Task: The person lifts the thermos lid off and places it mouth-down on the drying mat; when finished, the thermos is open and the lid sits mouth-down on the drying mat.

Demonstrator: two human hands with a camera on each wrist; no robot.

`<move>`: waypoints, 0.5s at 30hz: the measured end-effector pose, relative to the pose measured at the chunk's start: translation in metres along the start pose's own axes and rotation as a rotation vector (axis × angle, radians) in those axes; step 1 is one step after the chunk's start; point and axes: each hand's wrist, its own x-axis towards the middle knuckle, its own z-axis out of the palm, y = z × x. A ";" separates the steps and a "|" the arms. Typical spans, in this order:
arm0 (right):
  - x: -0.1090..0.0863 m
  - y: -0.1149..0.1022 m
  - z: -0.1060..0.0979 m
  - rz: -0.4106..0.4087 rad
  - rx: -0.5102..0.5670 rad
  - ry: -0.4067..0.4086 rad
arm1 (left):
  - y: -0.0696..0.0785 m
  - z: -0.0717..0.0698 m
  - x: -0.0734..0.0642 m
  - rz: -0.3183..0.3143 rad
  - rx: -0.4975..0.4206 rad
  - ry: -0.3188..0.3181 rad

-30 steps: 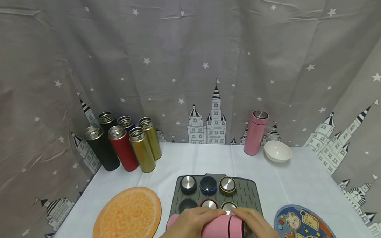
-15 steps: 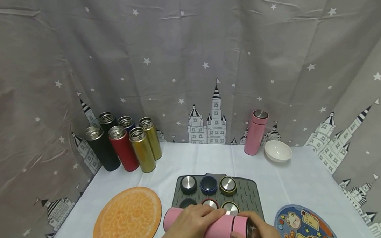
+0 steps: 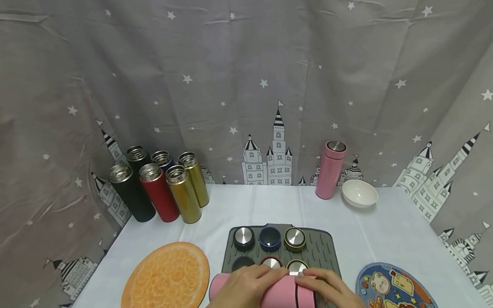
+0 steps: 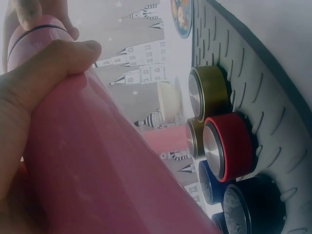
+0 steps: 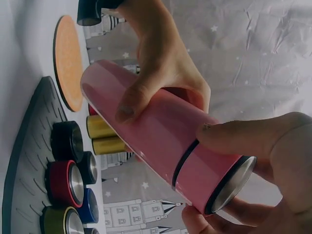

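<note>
A pink thermos bottle [image 3: 278, 298] lies tilted on its side at the bottom of the head view, its lid toward the right. My left hand [image 3: 246, 287] grips it round the body, thumb across the pink surface in the left wrist view. At the other end my right hand [image 3: 331, 290] holds the pink lid [image 5: 214, 178], with the thumb on one side and curled fingers on the other. A dark ring [image 5: 183, 163] marks the seam between lid and body. The lid's steel top [image 5: 236, 183] faces the right palm.
Behind the bottle, a grey mat [image 3: 320, 247] bears several bottle lids [image 3: 270, 239]. Several lidless bottles [image 3: 159, 191] stand at the back left. Another pink thermos [image 3: 330, 173] and a white bowl [image 3: 359, 194] are at the back right. Round mats, orange [image 3: 166, 278] and blue [image 3: 400, 295], lie either side.
My right hand's fingers have shifted round the lid, curling under it half a second ago and lying over its top side now. My left hand keeps its grip, and the bottle stays nearly in place.
</note>
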 end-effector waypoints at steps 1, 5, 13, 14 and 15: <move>0.000 0.000 0.000 -0.001 0.007 -0.001 | 0.000 0.000 0.000 -0.003 0.000 -0.004; -0.001 -0.002 0.000 0.137 0.099 -0.002 | 0.003 -0.002 0.001 -0.026 -0.011 -0.018; 0.002 0.002 0.004 0.535 0.120 -0.091 | 0.004 0.004 0.002 0.006 0.132 0.034; 0.002 0.003 0.004 0.559 0.110 -0.112 | 0.004 0.005 0.001 0.005 0.146 0.037; 0.003 0.004 0.004 0.574 0.102 -0.127 | 0.004 0.005 0.001 0.004 0.153 0.039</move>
